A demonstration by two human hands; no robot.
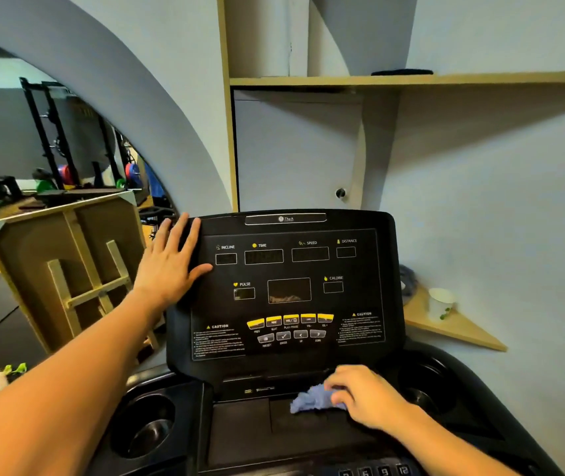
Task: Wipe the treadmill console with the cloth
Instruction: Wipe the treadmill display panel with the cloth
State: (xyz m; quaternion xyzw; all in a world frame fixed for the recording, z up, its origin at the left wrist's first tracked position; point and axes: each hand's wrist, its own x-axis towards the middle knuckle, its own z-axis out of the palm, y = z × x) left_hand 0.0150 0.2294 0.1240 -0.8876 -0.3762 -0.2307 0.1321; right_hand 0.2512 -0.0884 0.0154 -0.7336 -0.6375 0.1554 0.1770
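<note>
wiping: our right hand (360, 395) pinches cloth (312, 400) on console (360, 269) lower ledge | left hand (171, 266) spread flat, upper-left edge | next: probably sweep up the panel

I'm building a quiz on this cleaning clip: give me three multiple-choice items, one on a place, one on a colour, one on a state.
1. Where does the cloth lie?
A. on the tray below the console panel
B. on the wall shelf
C. over the TIME display

2. What colour is the upper row of buttons?
A. red
B. yellow
C. white

3. How is the left hand?
A. fisted on the cloth
B. out of view
C. open, flat on the console panel's left edge

Answers: 1 A, the right hand has its grip on it there; 2 B, they show yellow; 3 C, fingers are spread.
</note>
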